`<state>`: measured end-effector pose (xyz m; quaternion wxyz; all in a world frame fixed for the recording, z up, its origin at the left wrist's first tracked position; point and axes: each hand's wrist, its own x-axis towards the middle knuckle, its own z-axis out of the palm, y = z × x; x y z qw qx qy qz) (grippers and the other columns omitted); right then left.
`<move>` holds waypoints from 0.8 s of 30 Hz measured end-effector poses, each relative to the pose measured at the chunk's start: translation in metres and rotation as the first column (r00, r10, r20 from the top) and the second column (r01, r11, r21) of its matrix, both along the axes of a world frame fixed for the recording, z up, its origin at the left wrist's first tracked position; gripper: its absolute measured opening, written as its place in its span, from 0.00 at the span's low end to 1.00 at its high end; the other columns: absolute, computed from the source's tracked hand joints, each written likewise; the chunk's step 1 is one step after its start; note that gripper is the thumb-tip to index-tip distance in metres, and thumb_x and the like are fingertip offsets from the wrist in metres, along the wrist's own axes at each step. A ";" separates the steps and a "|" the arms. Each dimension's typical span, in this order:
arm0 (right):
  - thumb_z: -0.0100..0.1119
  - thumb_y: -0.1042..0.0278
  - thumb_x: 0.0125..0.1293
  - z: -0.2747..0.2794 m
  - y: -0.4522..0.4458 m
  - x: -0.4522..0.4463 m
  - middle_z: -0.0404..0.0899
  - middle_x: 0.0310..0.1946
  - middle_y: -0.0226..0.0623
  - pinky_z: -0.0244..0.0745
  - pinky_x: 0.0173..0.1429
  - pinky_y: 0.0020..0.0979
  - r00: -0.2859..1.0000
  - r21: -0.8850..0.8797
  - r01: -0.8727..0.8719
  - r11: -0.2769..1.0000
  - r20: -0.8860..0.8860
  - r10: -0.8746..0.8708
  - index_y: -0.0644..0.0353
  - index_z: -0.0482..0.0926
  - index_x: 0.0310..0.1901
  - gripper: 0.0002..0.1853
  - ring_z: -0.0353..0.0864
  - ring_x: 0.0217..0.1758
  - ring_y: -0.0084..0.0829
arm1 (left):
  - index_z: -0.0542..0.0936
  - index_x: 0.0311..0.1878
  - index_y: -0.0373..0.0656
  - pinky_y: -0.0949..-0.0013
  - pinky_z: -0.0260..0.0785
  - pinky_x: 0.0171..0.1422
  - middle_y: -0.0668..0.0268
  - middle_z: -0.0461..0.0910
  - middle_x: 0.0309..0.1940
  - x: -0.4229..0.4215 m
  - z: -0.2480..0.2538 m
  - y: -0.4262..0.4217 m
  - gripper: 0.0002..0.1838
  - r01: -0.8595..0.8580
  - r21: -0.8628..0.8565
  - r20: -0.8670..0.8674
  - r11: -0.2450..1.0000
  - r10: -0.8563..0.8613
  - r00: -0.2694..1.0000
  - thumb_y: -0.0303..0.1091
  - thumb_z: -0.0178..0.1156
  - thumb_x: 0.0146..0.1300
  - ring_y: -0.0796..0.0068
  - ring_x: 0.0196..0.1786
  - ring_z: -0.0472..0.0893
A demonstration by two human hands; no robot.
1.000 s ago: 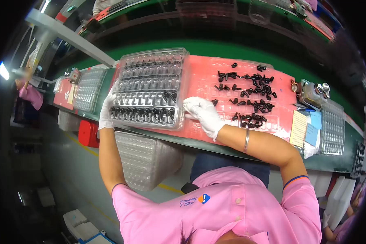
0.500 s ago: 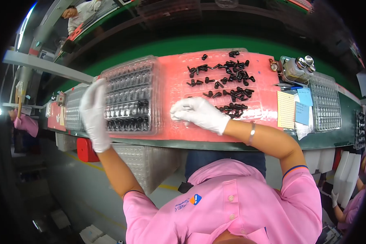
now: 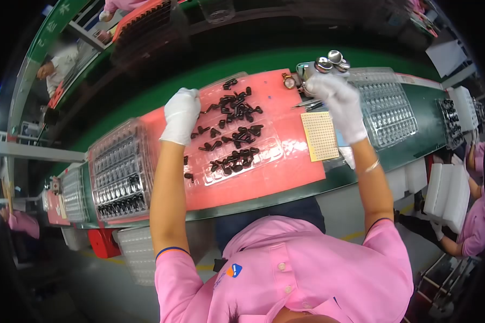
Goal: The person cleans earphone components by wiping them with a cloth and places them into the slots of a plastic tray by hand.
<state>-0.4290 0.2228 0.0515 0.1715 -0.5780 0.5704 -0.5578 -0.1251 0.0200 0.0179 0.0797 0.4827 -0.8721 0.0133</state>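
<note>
My left hand (image 3: pixel 182 116), in a white glove, is over the left edge of a clear plastic tray (image 3: pixel 213 178). Its fingers are curled closed, and anything inside them is hidden. Small black stemmed pieces (image 3: pixel 237 110), shaped like earbuds, lie loose in rows on that tray. Also gloved in white, my right hand (image 3: pixel 340 105) hovers by the round metal-capped containers (image 3: pixel 335 57), above a yellow dotted sheet (image 3: pixel 320 137). Its fingers look bent but are blurred, so a grip cannot be made out.
Left on the bench, a stack of clear trays (image 3: pixel 118 169) holds dark pieces in its front rows. At the right lies another clear tray (image 3: pixel 388 107). A wristwatch (image 3: pixel 289 81) and pens (image 3: pixel 310 104) sit near the sheet. Other people work around the bench.
My left hand has moved from the tray stack to the loose black pieces. My right hand has gone from those pieces rightward to the metal-capped containers. The camera view has turned right.
</note>
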 end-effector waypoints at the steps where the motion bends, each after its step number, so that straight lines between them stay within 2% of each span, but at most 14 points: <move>1: 0.61 0.71 0.69 0.005 -0.007 -0.021 0.84 0.40 0.32 0.76 0.50 0.25 0.967 -0.089 0.094 0.992 -0.227 -0.112 0.63 0.83 0.46 0.08 0.81 0.45 0.22 | 0.85 0.46 0.47 0.55 0.76 0.49 0.55 0.82 0.40 0.004 -0.002 -0.003 0.12 0.011 0.000 0.001 1.000 -0.011 1.000 0.33 0.54 0.63 0.54 0.44 0.83; 2: 0.61 0.71 0.69 0.007 -0.015 -0.035 0.84 0.40 0.32 0.76 0.50 0.25 0.967 -0.087 0.101 0.991 -0.226 -0.119 0.63 0.83 0.46 0.08 0.81 0.45 0.22 | 0.85 0.45 0.47 0.56 0.76 0.49 0.55 0.83 0.40 0.012 -0.006 -0.008 0.12 0.023 0.049 -0.079 0.999 -0.019 0.997 0.32 0.55 0.62 0.54 0.44 0.83; 4: 0.62 0.70 0.68 0.011 -0.031 -0.058 0.82 0.37 0.33 0.76 0.50 0.27 0.875 -0.033 0.261 0.965 -0.415 -0.251 0.61 0.84 0.44 0.07 0.82 0.43 0.26 | 0.85 0.44 0.47 0.56 0.77 0.49 0.55 0.83 0.40 0.018 -0.010 -0.013 0.12 0.053 0.140 -0.245 0.989 -0.017 0.969 0.30 0.57 0.60 0.53 0.42 0.83; 9: 0.61 0.66 0.66 0.006 -0.044 -0.067 0.80 0.34 0.33 0.77 0.46 0.30 0.749 -0.021 0.260 0.965 -0.626 -0.216 0.54 0.84 0.39 0.05 0.82 0.39 0.37 | 0.85 0.47 0.47 0.61 0.77 0.47 0.58 0.84 0.41 0.016 -0.004 0.001 0.14 -0.027 0.120 -0.252 0.992 0.057 0.966 0.26 0.60 0.59 0.60 0.41 0.84; 12: 0.60 0.68 0.67 0.014 -0.042 -0.068 0.79 0.37 0.35 0.76 0.50 0.30 0.749 0.081 0.235 0.969 -0.650 -0.127 0.58 0.83 0.44 0.08 0.81 0.42 0.36 | 0.83 0.50 0.45 0.70 0.77 0.44 0.61 0.85 0.42 0.014 0.016 0.036 0.14 0.023 0.098 -0.732 0.995 0.056 0.679 0.25 0.60 0.62 0.71 0.41 0.85; 13: 0.60 0.68 0.67 0.015 -0.041 -0.068 0.79 0.37 0.35 0.76 0.50 0.30 0.751 0.087 0.232 0.969 -0.649 -0.121 0.58 0.83 0.44 0.08 0.81 0.42 0.36 | 0.83 0.50 0.45 0.70 0.77 0.44 0.61 0.85 0.42 0.014 0.026 0.053 0.14 0.019 0.103 -0.729 0.994 0.063 0.681 0.25 0.60 0.62 0.71 0.41 0.85; 14: 0.59 0.68 0.67 0.015 -0.039 -0.069 0.79 0.38 0.35 0.76 0.50 0.30 0.723 0.081 0.239 0.968 -0.680 -0.122 0.58 0.83 0.44 0.08 0.81 0.42 0.35 | 0.82 0.51 0.42 0.73 0.76 0.43 0.61 0.84 0.43 0.016 0.035 0.075 0.13 0.115 0.350 -0.820 0.930 0.245 0.517 0.25 0.59 0.63 0.75 0.41 0.84; 15: 0.59 0.68 0.68 0.015 -0.038 -0.069 0.79 0.38 0.35 0.76 0.50 0.30 0.695 0.075 0.241 0.968 -0.709 -0.118 0.58 0.83 0.44 0.08 0.81 0.43 0.35 | 0.81 0.52 0.40 0.76 0.76 0.42 0.62 0.84 0.44 0.018 0.038 0.095 0.13 0.249 0.544 -0.822 0.801 0.450 0.348 0.24 0.59 0.65 0.78 0.42 0.84; 17: 0.58 0.68 0.68 0.015 -0.040 -0.069 0.79 0.38 0.35 0.75 0.50 0.30 0.682 0.081 0.212 0.974 -0.726 -0.088 0.58 0.83 0.45 0.08 0.81 0.43 0.35 | 0.79 0.53 0.37 0.76 0.76 0.41 0.61 0.83 0.47 0.018 0.024 0.129 0.13 0.491 0.469 -0.870 0.734 0.480 0.114 0.23 0.61 0.65 0.76 0.44 0.84; 18: 0.58 0.68 0.68 0.015 -0.039 -0.073 0.79 0.40 0.35 0.75 0.50 0.29 0.692 0.088 0.201 0.976 -0.718 -0.077 0.59 0.83 0.45 0.08 0.81 0.44 0.34 | 0.79 0.53 0.37 0.76 0.76 0.41 0.61 0.83 0.47 0.017 0.019 0.143 0.13 0.462 0.490 -0.860 0.740 0.498 0.115 0.23 0.61 0.65 0.76 0.44 0.84; 20: 0.58 0.69 0.69 0.013 -0.039 -0.065 0.79 0.41 0.35 0.74 0.51 0.28 0.719 0.127 0.160 0.979 -0.694 -0.027 0.60 0.83 0.46 0.09 0.82 0.44 0.34 | 0.79 0.54 0.36 0.76 0.77 0.42 0.62 0.83 0.48 0.019 0.008 0.172 0.15 0.563 0.494 -0.792 0.663 0.610 -0.023 0.22 0.63 0.64 0.75 0.45 0.85; 22: 0.59 0.71 0.67 0.009 -0.029 -0.048 0.81 0.44 0.36 0.74 0.53 0.29 0.744 -0.038 0.216 0.976 -0.641 -0.189 0.60 0.83 0.46 0.09 0.82 0.46 0.34 | 0.78 0.55 0.36 0.76 0.77 0.41 0.61 0.82 0.49 0.027 -0.002 0.193 0.16 0.540 0.524 -0.772 0.658 0.635 -0.025 0.21 0.63 0.64 0.74 0.45 0.85; 23: 0.59 0.71 0.67 0.004 -0.020 -0.030 0.81 0.44 0.36 0.74 0.53 0.29 0.751 -0.016 0.204 0.979 -0.639 -0.167 0.60 0.83 0.46 0.09 0.82 0.46 0.34 | 0.78 0.56 0.36 0.77 0.77 0.41 0.60 0.82 0.49 0.029 -0.006 0.201 0.17 0.551 0.522 -0.769 0.651 0.639 -0.026 0.20 0.63 0.63 0.73 0.45 0.85; 24: 0.59 0.72 0.66 0.002 -0.009 -0.006 0.82 0.44 0.37 0.74 0.54 0.28 0.886 -0.008 0.092 0.996 -0.456 -0.085 0.60 0.83 0.47 0.09 0.82 0.46 0.34 | 0.77 0.57 0.36 0.77 0.77 0.40 0.59 0.82 0.50 0.029 -0.010 0.207 0.18 0.568 0.512 -0.769 0.645 0.639 -0.033 0.19 0.63 0.63 0.73 0.45 0.85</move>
